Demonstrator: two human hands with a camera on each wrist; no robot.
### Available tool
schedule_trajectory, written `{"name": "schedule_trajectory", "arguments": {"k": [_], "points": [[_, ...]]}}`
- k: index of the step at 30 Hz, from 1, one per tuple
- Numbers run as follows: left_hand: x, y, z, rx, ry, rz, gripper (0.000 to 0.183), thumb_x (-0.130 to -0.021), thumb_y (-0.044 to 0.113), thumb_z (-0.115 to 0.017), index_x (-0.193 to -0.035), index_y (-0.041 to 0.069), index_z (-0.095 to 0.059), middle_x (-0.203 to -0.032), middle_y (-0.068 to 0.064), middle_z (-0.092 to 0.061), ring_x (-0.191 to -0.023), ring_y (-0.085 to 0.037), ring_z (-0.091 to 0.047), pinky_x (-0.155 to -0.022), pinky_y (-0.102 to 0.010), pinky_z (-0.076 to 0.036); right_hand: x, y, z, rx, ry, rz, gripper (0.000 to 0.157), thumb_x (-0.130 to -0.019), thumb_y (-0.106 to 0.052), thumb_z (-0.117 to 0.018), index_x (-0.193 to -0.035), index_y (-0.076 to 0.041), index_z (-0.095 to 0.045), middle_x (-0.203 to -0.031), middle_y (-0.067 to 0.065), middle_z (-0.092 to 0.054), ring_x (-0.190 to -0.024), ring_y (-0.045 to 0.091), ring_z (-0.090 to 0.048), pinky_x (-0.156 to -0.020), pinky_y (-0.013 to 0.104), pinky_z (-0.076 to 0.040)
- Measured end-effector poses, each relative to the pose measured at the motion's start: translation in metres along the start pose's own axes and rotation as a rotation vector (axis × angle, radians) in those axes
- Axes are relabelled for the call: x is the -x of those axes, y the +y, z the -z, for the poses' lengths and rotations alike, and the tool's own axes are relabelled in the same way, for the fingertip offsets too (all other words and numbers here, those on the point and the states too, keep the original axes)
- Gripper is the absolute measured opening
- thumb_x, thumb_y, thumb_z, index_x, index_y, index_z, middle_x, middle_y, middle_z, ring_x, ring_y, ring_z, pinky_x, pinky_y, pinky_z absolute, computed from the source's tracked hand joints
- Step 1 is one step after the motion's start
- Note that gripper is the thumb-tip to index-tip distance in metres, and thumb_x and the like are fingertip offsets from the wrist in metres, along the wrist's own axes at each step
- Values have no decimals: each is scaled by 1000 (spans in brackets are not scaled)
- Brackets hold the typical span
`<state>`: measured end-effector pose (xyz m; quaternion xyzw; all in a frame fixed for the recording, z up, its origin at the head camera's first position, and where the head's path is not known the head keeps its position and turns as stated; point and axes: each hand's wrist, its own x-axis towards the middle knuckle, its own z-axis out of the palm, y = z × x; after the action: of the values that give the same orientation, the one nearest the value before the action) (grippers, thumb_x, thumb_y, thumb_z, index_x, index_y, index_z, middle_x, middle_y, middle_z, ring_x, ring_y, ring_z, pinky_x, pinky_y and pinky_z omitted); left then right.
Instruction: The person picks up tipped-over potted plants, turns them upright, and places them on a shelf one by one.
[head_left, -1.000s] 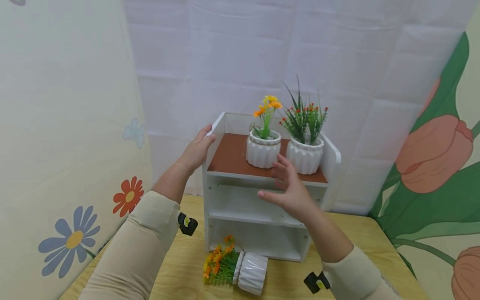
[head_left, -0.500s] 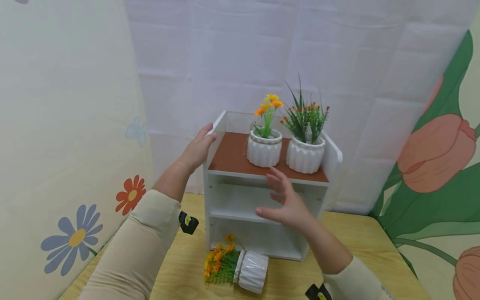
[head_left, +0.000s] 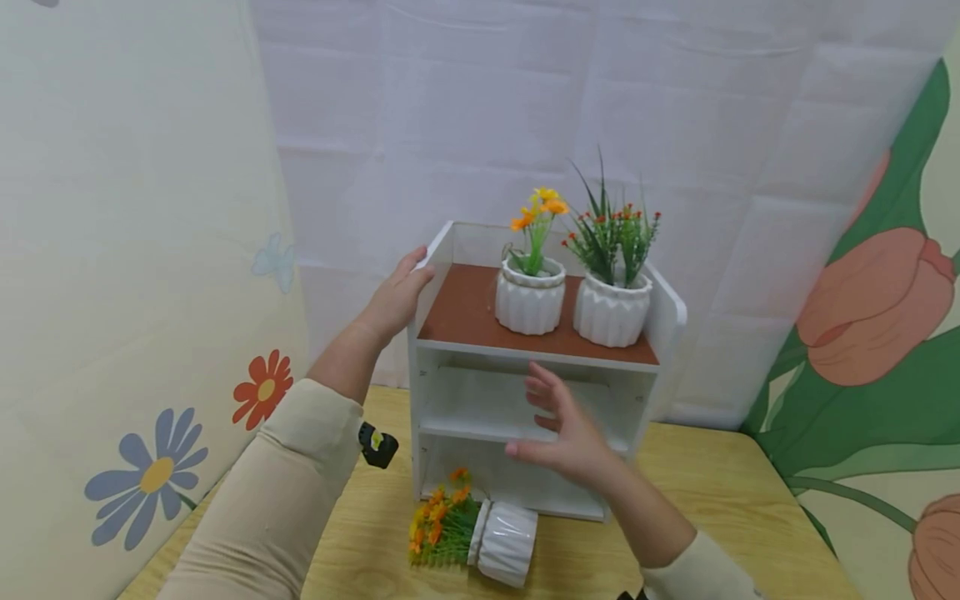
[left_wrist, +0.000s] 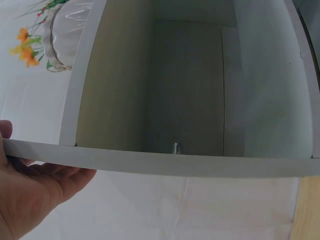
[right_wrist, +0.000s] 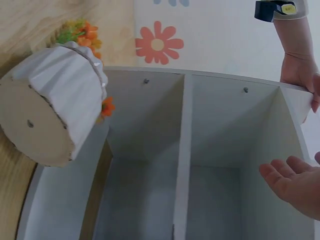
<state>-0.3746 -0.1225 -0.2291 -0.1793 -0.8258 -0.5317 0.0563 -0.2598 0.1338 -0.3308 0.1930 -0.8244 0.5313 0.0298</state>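
Note:
A small white shelf unit (head_left: pixel 540 356) with a reddish-brown top stands on the table. My left hand (head_left: pixel 395 297) grips its left side panel near the top, thumb on the inner side and fingers outside, as the left wrist view shows. In front of the middle compartment hovers my right hand (head_left: pixel 570 429), fingers spread and holding nothing. Below it, a white ribbed flowerpot (head_left: pixel 504 543) with orange flowers (head_left: pixel 438 521) lies on its side before the shelf. In the right wrist view the tipped pot (right_wrist: pixel 55 100) turns its base toward the camera.
On the shelf's top stand a white pot with yellow-orange flowers (head_left: pixel 530 300) and, right of it, a white pot with grassy leaves and red blooms (head_left: pixel 611 312). The wooden table (head_left: pixel 697 492) meets a white cloth (head_left: pixel 480 108) behind and flower-printed walls at both sides.
My right hand has moved down and slightly left, from beside the pots on top to in front of the middle compartment. The left hand keeps its place on the panel.

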Motion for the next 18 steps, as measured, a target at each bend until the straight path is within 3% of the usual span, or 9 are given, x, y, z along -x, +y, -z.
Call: {"name": "schedule_trajectory", "arguments": {"k": [18], "points": [[1,-1,-1,11,-10,0,62,-104,40,-27,-159,22,-7,-162,-14,-22,-145,-37,-27,-114,-62,-24,16,35,-25,-44,-59,-90,99,-78,-17,-83,-155,-16,-22,-155,20,-35,-139,43,-38,-111,57,-34]]}}
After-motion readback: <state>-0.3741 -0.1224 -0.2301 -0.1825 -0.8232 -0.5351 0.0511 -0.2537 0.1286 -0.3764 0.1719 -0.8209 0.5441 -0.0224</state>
